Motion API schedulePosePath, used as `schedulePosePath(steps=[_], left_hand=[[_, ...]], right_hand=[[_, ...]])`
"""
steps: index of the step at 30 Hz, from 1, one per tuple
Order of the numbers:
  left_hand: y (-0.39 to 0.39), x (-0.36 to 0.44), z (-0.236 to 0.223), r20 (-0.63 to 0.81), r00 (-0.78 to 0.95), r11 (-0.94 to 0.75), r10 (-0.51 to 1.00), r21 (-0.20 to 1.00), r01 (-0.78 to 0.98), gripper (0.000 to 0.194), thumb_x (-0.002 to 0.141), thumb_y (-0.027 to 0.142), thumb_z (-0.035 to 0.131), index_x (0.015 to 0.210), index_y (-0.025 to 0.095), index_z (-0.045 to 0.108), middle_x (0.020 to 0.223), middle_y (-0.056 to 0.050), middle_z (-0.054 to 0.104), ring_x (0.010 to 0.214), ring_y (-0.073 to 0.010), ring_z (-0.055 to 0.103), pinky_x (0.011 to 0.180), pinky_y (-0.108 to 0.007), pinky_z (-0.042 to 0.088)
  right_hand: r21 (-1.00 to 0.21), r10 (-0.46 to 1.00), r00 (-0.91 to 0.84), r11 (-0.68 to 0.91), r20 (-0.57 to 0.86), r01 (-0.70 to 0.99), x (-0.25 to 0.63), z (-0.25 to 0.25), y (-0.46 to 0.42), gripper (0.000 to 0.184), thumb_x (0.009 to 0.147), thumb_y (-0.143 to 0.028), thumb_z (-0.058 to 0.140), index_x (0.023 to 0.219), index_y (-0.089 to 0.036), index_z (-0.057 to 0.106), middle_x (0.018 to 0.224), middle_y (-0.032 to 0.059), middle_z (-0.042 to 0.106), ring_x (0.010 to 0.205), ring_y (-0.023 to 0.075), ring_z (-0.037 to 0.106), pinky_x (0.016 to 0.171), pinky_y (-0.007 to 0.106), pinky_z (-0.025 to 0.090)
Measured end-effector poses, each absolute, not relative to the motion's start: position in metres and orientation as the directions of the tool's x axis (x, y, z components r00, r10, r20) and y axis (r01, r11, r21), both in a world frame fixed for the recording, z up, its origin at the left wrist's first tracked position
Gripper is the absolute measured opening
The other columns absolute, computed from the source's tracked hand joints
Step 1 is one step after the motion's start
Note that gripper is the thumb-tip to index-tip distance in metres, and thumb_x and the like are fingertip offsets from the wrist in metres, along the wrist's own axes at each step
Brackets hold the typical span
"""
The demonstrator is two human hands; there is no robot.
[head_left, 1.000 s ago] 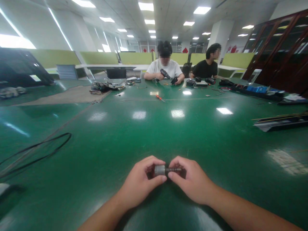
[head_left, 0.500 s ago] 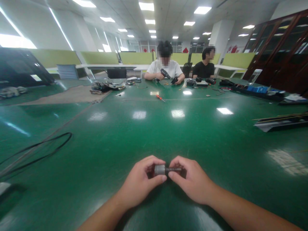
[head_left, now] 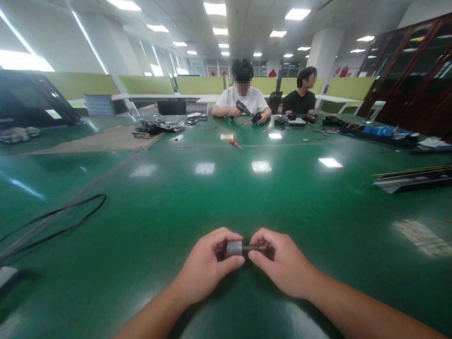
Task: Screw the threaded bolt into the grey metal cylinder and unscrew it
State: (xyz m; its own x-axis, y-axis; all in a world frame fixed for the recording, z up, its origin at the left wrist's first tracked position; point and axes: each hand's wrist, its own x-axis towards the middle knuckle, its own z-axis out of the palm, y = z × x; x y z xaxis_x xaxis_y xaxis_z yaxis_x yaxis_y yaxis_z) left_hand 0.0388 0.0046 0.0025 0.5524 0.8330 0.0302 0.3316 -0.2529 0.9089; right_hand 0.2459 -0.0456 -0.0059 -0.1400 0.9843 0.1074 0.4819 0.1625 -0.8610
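Note:
Low in the head view, both hands meet around a small grey metal cylinder with a thin ridged shaft [head_left: 235, 248], lying level above the green table. My left hand [head_left: 208, 259] is closed round the cylinder body, thumb below and fingers above. Around the shaft on the right curl the fingers and thumb of my right hand [head_left: 282, 263]. The shaft shows between that thumb and forefinger; how firmly they press on it cannot be made out. The fingertips behind the part are hidden.
A red-handled screwdriver [head_left: 235, 144] lies farther up the green table [head_left: 197, 197]. A black cable [head_left: 88, 214] loops at left, and long dark trays [head_left: 413, 181] sit at right. Across the table a person in white [head_left: 242, 101] holds a power drill [head_left: 243, 108]; another person sits beside.
My right thumb has shifted slightly to the right along the shaft, and more of the ridged shaft shows. The left hand and the cylinder body stay in place.

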Motion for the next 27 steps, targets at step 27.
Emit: schedulePosePath(steps=[27], left_hand=[[0.0060,0.0371,-0.0017,0.028,0.557,-0.228,0.830,0.928,0.293,0.027,0.079,0.032,0.075,0.101,0.019,0.069,0.090,-0.003,0.062,0.080,-0.0189,0.059,0.073,-0.029,0.047]], right_hand=[[-0.870,0.985,-0.136,0.155,0.103,0.468,0.2469,-0.0062,-0.0458,0.003,0.085,-0.022,0.064,0.088,-0.021,0.064,0.076,-0.0026,0.065,0.070,0.0144,0.059,0.065,0.025,0.041]])
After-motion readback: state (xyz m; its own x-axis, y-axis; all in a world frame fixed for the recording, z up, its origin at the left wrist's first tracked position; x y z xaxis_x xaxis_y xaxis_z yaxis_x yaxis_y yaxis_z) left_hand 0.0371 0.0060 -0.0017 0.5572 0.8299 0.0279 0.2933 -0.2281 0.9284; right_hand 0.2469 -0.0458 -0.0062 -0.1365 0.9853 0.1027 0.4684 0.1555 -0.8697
